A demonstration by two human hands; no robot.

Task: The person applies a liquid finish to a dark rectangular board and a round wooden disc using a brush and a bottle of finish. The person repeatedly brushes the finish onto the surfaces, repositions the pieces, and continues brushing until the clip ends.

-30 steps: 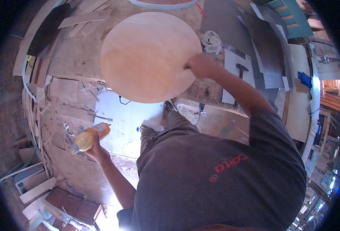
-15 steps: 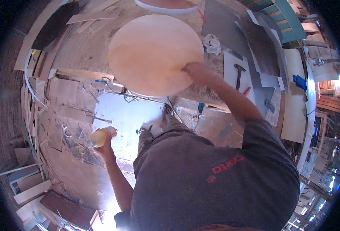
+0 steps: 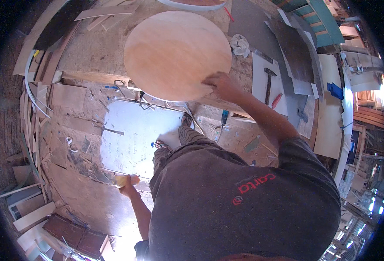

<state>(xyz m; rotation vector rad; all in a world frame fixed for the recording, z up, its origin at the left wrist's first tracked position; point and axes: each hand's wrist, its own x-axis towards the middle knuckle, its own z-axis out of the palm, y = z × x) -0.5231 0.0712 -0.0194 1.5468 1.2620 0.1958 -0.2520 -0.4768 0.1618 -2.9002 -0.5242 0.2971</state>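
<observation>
My left hand (image 3: 128,189) is wrapped round a bottle (image 3: 120,180) of pale yellow liquid, held low and tilted to the left of my body. My right hand (image 3: 220,83) rests at the near right edge of a round wooden board (image 3: 174,52) with a smooth tan face and a pale rim. Its fingers are curled down against the surface. Whatever they may hold is hidden under them. The board lies on the workbench (image 3: 96,56) and juts past its front edge.
Right of the board are a crumpled white cloth (image 3: 240,45), a hammer (image 3: 269,82) and a red-handled tool (image 3: 277,100). Wood strips (image 3: 107,13) lie at the back left. Under the bench front, a white panel (image 3: 135,135) is on the scrap-strewn floor. Another round piece (image 3: 194,4) sits beyond.
My left hand has drawn the bottle lower and closer to my body. My right hand has shifted slightly at the board's edge, its fingers more curled.
</observation>
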